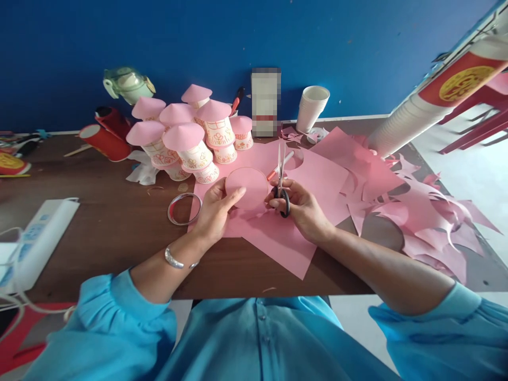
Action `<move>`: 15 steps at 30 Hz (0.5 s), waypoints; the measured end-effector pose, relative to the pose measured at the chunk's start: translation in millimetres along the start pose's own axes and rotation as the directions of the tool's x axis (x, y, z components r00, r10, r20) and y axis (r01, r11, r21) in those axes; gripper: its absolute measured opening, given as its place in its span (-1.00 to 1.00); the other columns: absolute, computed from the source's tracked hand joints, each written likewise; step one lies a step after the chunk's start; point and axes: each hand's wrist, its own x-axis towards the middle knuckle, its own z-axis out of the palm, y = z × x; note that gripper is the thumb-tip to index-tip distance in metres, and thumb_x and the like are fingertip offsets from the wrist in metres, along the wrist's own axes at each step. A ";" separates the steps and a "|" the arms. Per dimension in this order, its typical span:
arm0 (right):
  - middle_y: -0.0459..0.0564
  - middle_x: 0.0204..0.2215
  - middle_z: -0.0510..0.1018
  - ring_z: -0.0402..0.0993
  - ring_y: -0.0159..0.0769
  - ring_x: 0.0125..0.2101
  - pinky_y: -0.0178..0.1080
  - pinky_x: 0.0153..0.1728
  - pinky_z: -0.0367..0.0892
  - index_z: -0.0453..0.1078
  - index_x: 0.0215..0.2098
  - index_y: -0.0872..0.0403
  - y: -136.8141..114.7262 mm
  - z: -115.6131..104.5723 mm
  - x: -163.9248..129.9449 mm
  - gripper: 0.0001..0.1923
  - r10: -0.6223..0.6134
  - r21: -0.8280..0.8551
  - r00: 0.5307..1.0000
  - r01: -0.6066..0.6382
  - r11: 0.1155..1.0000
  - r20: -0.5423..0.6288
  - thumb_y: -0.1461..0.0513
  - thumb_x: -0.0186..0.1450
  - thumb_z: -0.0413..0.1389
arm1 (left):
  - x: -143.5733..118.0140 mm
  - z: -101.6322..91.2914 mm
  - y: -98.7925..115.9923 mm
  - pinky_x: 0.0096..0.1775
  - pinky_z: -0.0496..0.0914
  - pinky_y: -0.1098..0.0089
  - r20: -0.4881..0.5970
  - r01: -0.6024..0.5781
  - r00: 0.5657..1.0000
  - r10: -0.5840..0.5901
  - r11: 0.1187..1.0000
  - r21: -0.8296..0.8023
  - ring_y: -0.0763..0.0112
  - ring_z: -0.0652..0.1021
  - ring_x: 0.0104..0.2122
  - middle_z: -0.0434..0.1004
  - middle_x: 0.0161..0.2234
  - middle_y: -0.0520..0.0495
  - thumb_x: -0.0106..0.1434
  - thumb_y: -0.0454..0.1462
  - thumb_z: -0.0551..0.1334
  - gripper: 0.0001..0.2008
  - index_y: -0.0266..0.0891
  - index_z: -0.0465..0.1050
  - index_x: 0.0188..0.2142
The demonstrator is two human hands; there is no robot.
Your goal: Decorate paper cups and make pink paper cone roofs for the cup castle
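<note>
My left hand (217, 210) grips a round pink paper disc (248, 186) by its left side, thumb on top. In my right hand (304, 206) is a pair of scissors (282, 182) with black handles, its blades pointing away from me and slightly parted. The scissors are just right of the disc's edge. Beneath both hands lie pink paper sheets (286, 246). An orange-and-white marker (281, 165) rests on the paper behind the scissors. Left of my wrist, a roll of tape (184, 208) lies flat on the table.
Paper-cup towers with pink cone roofs (184, 136) stand at the back left. Pink offcuts (432, 222) cover the right side. Behind are a white cup stack (313, 108) and a green-lidded bottle (129, 84). A long cup stack (432, 106) leans at right; a power strip (43, 238) lies left.
</note>
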 end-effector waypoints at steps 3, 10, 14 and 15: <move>-0.20 -0.42 0.59 0.54 -0.37 -0.41 -0.29 -0.37 0.38 0.43 -0.07 -0.01 -0.6 1.6 -0.6 -0.42 0.019 0.002 1.000 -0.019 1.000 0.007 0.13 0.02 0.53 | -2.8 1.9 -3.2 -0.17 0.59 0.25 0.039 0.036 0.999 -0.036 0.999 0.008 0.17 0.70 -0.21 0.73 -0.21 -0.09 0.17 -0.13 0.51 -0.64 -0.23 0.56 -0.11; -0.23 -0.44 0.56 0.47 -0.44 -0.47 -0.32 -0.40 0.35 0.43 -0.11 0.00 -4.3 -6.1 1.7 -0.46 -0.008 -0.028 1.000 0.009 1.000 0.015 0.16 0.02 0.52 | -1.6 -4.0 -8.1 -0.05 0.54 0.28 0.150 0.012 0.988 -0.023 0.997 0.072 0.16 0.67 -0.10 0.74 -0.09 -0.14 0.19 -0.19 0.48 -0.64 -0.26 0.63 -0.03; -0.20 -0.42 0.55 0.48 -0.41 -0.45 -0.26 -0.35 0.40 0.45 -0.09 -0.01 -6.0 -10.3 4.3 -0.49 -0.030 -0.076 0.999 0.032 0.997 0.026 0.13 0.06 0.50 | -0.9 -9.2 -3.1 -0.06 0.54 0.29 0.191 0.006 0.981 -0.038 0.986 0.167 0.13 0.66 -0.07 0.73 -0.09 -0.14 0.19 -0.17 0.46 -0.60 -0.25 0.64 0.01; -0.20 -0.41 0.55 0.47 -0.40 -0.44 -0.26 -0.34 0.41 0.46 -0.09 -0.01 -7.2 -10.9 4.6 -0.50 -0.040 -0.094 0.999 0.042 0.995 0.024 0.13 0.06 0.49 | -1.0 -9.3 -0.9 -0.06 0.54 0.28 0.221 0.023 0.973 -0.070 0.977 0.211 0.12 0.66 -0.07 0.74 -0.11 -0.14 0.18 -0.17 0.46 -0.59 -0.26 0.64 0.00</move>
